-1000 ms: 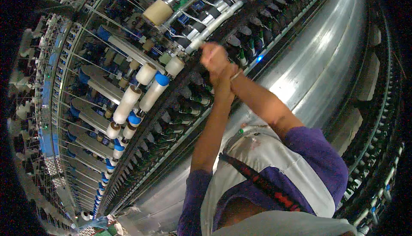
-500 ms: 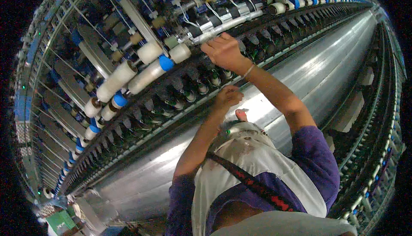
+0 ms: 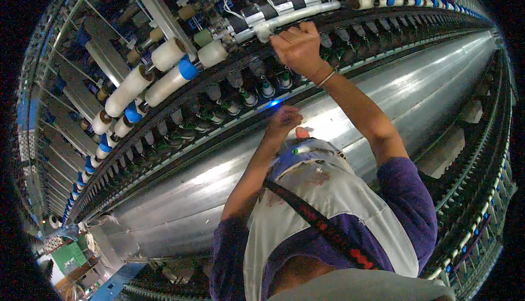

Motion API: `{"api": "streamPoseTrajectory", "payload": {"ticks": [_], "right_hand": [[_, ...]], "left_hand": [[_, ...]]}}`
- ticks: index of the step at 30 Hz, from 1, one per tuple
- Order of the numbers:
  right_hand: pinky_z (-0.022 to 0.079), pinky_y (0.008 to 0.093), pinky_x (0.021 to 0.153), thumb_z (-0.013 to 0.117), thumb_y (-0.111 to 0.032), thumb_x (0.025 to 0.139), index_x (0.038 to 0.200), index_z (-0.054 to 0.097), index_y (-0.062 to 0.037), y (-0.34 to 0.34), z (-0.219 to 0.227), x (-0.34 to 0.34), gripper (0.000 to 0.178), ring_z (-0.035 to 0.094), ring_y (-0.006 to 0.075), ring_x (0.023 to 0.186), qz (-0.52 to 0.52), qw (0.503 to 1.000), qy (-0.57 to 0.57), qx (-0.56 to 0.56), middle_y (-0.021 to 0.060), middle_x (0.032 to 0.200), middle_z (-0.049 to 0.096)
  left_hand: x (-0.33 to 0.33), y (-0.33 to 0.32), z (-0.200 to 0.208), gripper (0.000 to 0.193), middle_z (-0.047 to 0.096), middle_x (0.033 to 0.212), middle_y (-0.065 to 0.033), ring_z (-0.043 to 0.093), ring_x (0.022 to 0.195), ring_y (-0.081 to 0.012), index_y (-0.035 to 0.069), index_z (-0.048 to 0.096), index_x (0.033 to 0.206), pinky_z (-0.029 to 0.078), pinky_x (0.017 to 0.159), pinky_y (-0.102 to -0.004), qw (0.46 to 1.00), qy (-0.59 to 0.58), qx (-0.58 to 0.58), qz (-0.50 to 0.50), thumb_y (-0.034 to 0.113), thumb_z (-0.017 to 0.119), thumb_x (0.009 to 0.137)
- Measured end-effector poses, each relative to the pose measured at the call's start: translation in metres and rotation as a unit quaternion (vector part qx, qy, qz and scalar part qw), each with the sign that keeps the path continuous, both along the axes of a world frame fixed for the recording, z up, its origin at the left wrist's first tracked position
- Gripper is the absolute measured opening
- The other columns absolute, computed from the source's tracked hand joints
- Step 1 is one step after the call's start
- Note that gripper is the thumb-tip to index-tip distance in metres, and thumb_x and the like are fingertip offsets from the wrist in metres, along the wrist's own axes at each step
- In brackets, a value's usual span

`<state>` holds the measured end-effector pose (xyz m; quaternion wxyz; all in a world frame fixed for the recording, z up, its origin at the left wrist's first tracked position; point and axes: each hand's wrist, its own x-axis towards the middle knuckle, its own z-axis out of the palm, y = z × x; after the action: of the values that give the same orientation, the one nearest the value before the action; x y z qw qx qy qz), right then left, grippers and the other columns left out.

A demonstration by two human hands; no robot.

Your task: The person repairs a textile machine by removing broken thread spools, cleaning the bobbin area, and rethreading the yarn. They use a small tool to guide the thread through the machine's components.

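My right hand (image 3: 299,49) is raised at the roller line of a long spinning machine, its fingers curled. Beside its fingertips, a tuft of white fibre (image 3: 264,32) shows at the left end of a long white roller (image 3: 303,15). Whatever the fingers pinch is hidden. Lower down, my left hand (image 3: 283,121) is closed just in front of the machine's front rail (image 3: 210,132), near a glowing blue light (image 3: 275,103). I cannot make out anything between its fingers. Several bobbin tops (image 3: 267,86) stand behind the rail, below grey tabs.
White rollers with blue ends (image 3: 174,82) run along the machine to the left. Slanting metal arms (image 3: 158,14) reach over them. A broad shiny metal cover (image 3: 202,183) slopes below the rail. Another row of machinery (image 3: 465,191) stands on the right.
The view has shifted, moving the rollers up and left in the picture. The blue light now glows near my left hand. My right hand has moved off the white roller's end, exposing the fibre tuft.
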<state>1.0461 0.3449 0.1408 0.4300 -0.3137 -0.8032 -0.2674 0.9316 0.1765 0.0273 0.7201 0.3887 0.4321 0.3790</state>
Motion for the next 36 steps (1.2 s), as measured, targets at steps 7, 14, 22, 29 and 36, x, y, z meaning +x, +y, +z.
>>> {"api": "streamPoseTrajectory", "payload": {"ticks": [7, 14, 22, 29, 36], "right_hand": [[0.041, 0.0353, 0.067, 0.066, -0.016, 0.067, 0.087, 0.063, -0.0204, -0.002, 0.005, 0.006, 0.020, 0.055, 0.0120, 0.059, -0.003, 0.998, -0.070, 0.006, -0.0065, 0.065, 0.058], [0.045, 0.0374, 0.078, 0.055, -0.020, 0.072, 0.079, 0.059, -0.0211, -0.001, 0.007, 0.010, 0.008, 0.062, 0.0143, 0.076, -0.090, 0.992, -0.085, -0.007, -0.0030, 0.076, 0.064], [0.043, 0.0318, 0.065, 0.061, -0.017, 0.065, 0.074, 0.057, -0.0193, -0.004, 0.018, 0.018, 0.010, 0.056, 0.0143, 0.063, -0.008, 0.997, -0.080, 0.003, -0.0047, 0.061, 0.051], [0.040, 0.0342, 0.067, 0.065, -0.019, 0.069, 0.080, 0.063, -0.0181, -0.006, 0.009, 0.033, 0.011, 0.056, 0.0134, 0.062, -0.120, 0.973, -0.135, -0.141, -0.0044, 0.063, 0.055], [0.042, 0.0321, 0.052, 0.063, -0.019, 0.081, 0.082, 0.062, -0.0156, -0.031, -0.040, 0.013, 0.003, 0.053, 0.0206, 0.049, -0.013, 0.891, 0.394, -0.222, 0.0011, 0.065, 0.060]], "left_hand": [[-0.025, -0.013, -0.012, 0.029, 0.063, 0.102, -0.0074, 0.060, 0.094, -0.0198, 0.007, 0.054, 0.109, 0.048, 0.085, -0.0333, 0.997, 0.052, -0.043, 0.028, 0.016, 0.067, 0.085], [-0.027, 0.005, 0.003, 0.028, 0.064, 0.098, -0.0085, 0.061, 0.094, -0.0204, 0.007, 0.055, 0.108, 0.050, 0.086, -0.0347, 1.000, 0.010, 0.005, 0.020, 0.014, 0.067, 0.084], [-0.032, 0.033, 0.023, 0.029, 0.064, 0.099, -0.0086, 0.061, 0.090, -0.0167, 0.003, 0.054, 0.110, 0.049, 0.085, -0.0307, 0.998, 0.041, 0.004, 0.045, 0.016, 0.065, 0.086], [-0.032, 0.073, 0.052, 0.043, 0.063, 0.105, -0.0133, 0.062, 0.097, -0.0240, -0.001, 0.054, 0.116, 0.050, 0.088, -0.0376, 0.992, 0.064, 0.067, 0.085, 0.036, 0.052, 0.094], [-0.020, 0.123, 0.096, 0.055, 0.062, 0.107, -0.0147, 0.062, 0.096, -0.0225, -0.003, 0.054, 0.116, 0.047, 0.088, -0.0354, 0.984, 0.008, 0.136, 0.110, 0.047, 0.048, 0.093]]}}
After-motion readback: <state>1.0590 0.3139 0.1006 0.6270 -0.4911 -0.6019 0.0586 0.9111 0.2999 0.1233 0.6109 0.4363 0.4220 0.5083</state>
